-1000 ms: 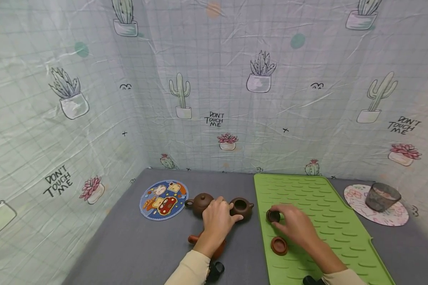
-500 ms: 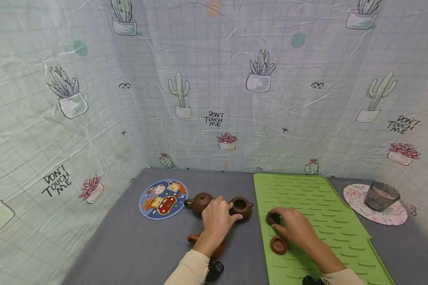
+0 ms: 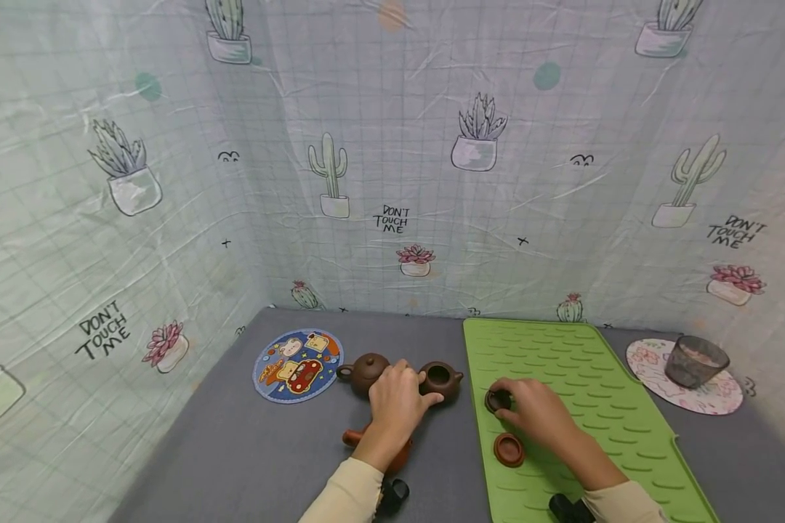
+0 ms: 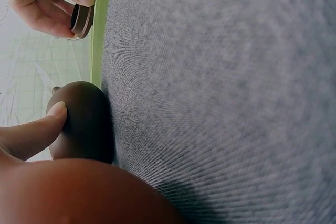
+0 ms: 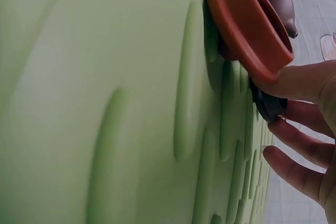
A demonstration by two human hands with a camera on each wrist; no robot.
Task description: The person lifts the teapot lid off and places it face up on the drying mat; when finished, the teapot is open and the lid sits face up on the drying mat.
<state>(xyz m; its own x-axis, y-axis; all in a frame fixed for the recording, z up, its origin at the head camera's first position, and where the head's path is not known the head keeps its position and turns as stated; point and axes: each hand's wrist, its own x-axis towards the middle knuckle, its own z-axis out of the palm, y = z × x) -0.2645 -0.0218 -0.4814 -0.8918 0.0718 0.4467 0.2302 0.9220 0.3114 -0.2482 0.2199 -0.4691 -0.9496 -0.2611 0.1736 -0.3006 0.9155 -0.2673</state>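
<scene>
In the head view my left hand [image 3: 397, 396] holds a dark brown lidless teapot [image 3: 442, 392] by its left side. The left wrist view shows my thumb pressed to that teapot's body [image 4: 84, 124]; my other fingers are hidden. My right hand [image 3: 539, 410] pinches a small dark lid [image 3: 494, 402], hollow side up, at the left edge of the green mat [image 3: 582, 385]. Nearer me on the mat lies a reddish-brown lid [image 3: 509, 450], also upturned; it partly hides the dark lid [image 5: 269, 106] in the right wrist view.
A lidded dark teapot [image 3: 368, 373] stands just left of my left hand. A reddish pot with a side handle [image 3: 353, 438] is mostly behind my left forearm. A blue round cartoon mat [image 3: 297, 367] lies far left. A grey translucent cup [image 3: 693, 363] sits on a pink-patterned mat [image 3: 650, 356] at right.
My right hand and the dark lid have lowered very slightly toward the green mat. My left hand stays on the teapot. The head view has shifted a little.
</scene>
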